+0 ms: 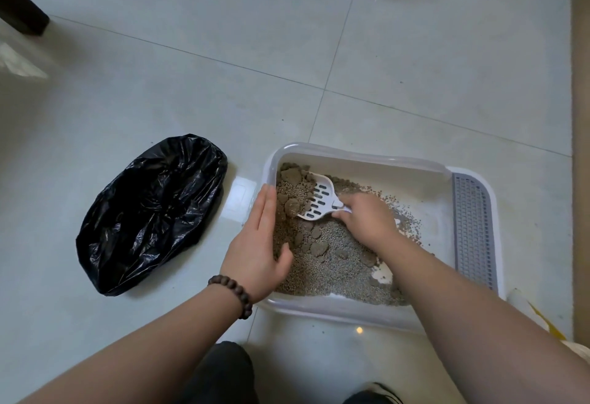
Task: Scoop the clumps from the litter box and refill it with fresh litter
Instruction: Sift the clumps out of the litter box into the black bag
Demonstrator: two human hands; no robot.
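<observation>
In the litter box, scoop under clumps.

One litter box, one scoop, one bag.

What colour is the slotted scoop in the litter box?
White; the litter scoop shows clearly in the head view.

A single wide-angle camera, worn on the person's head, looked forward and steeply down at a tiled floor. Both forearms reached in from the bottom edge, so the view sat close above the hands. A litter box lay right of centre, near the camera; a black bag lay to its left. The far floor filled the upper half. Lines bent slightly toward the edges.
</observation>
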